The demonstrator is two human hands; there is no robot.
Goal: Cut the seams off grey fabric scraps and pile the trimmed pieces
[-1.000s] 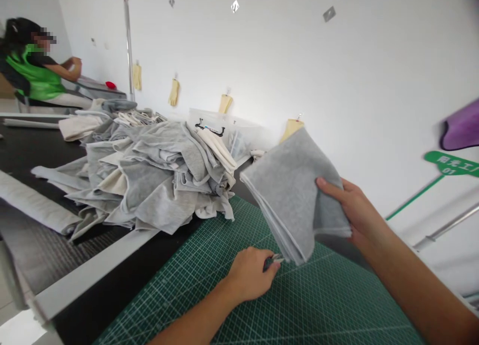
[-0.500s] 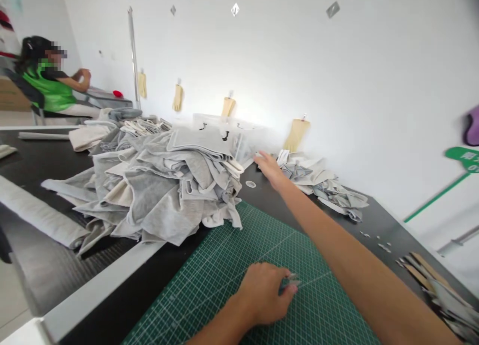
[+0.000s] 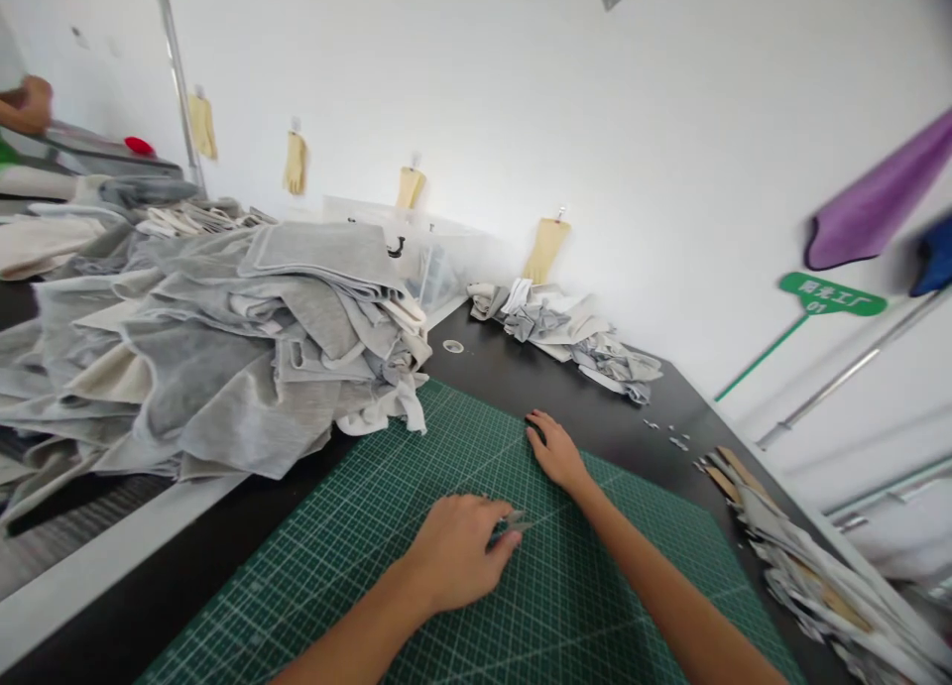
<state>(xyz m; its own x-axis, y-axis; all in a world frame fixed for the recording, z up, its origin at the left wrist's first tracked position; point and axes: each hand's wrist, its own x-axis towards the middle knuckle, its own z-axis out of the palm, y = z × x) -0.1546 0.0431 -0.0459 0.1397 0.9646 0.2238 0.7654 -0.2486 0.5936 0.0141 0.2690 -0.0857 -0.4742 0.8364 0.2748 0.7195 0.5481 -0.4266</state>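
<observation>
My left hand (image 3: 465,554) is closed around small thread snips (image 3: 519,520). Only their pale pointed blades show, apart, between thumb and forefinger and pointing right; the rest is hidden in my palm. Beneath it lies a green cutting mat (image 3: 476,437) with a white grid. Farther forward and to the right, my right hand (image 3: 556,453) hangs low over or rests on the mat near its far edge, fingers stretched out and nothing in them. A large heap of grey cloth pieces (image 3: 223,368) is to the left of both hands.
Behind the mat, a smaller pile of grey and white cloth (image 3: 580,333) lies by the wall. A clear plastic box (image 3: 446,264) stands behind the big heap. Cloth strips (image 3: 803,566) line the table's right edge. At far left, another person's hand (image 3: 34,105) shows.
My right hand has drawn back from near the far pile to the mat. My left hand keeps the snips. The view has turned to the right.
</observation>
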